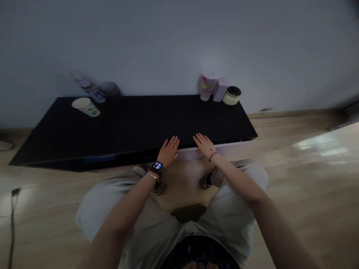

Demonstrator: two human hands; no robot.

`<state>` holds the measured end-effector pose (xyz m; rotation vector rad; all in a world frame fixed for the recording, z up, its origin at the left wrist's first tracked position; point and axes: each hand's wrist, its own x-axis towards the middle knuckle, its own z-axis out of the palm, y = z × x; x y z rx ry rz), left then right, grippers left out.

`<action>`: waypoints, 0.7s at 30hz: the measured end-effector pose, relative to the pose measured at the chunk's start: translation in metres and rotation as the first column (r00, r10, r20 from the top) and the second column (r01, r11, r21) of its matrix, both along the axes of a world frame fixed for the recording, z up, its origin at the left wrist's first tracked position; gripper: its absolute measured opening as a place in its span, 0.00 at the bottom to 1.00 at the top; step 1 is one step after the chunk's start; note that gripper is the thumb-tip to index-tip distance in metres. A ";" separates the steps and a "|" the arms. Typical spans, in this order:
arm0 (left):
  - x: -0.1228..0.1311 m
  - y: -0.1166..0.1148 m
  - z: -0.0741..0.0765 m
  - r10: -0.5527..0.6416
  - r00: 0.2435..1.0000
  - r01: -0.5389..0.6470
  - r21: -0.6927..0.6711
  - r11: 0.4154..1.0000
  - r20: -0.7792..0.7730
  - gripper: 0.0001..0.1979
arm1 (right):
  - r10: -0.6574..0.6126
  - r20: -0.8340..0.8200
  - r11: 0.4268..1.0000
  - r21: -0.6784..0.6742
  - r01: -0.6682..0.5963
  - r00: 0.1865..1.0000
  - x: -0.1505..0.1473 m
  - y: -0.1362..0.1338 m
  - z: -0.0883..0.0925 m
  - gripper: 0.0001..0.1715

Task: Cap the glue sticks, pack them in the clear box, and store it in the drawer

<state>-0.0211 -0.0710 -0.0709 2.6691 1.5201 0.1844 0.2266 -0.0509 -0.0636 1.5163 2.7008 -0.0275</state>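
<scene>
My left hand (168,151) lies flat on the front edge of a low black cabinet (157,119), fingers stretched forward and holding nothing. A smartwatch (157,167) and bracelets are on that wrist. To its right, my right hand (205,145) rests palm down on the same edge with its fingers extended. Around that wrist is a thin bracelet (213,155). Both thumbs hang at the front edge, by a pale strip (235,146) that looks like the front of a drawer. Whether the thumbs touch it I cannot tell.
At the back left stand a paper cup (86,107), a spray can (91,89) and a dark glass (110,90). A patterned clear cup (207,87), a pale box (220,91) and a cream jar with black lid (232,96) stand back right. A cable (12,224) lies on the floor.
</scene>
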 end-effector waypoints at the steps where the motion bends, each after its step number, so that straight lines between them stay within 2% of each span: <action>1: 0.000 0.004 -0.001 -0.002 1.000 0.002 -0.002 1.000 0.009 0.34 | -0.007 -0.009 1.000 -0.002 0.007 1.000 0.000 0.002 -0.002 0.43; 9: -0.004 0.019 -0.011 -0.027 0.998 0.025 0.036 0.999 0.055 0.29 | -0.032 -0.044 0.999 0.036 0.034 0.999 -0.006 0.014 -0.011 0.30; 21: -0.002 0.020 -0.019 -0.016 0.996 0.012 0.047 0.999 0.084 0.30 | -0.068 -0.001 0.997 0.038 0.068 0.998 -0.010 0.009 -0.010 0.30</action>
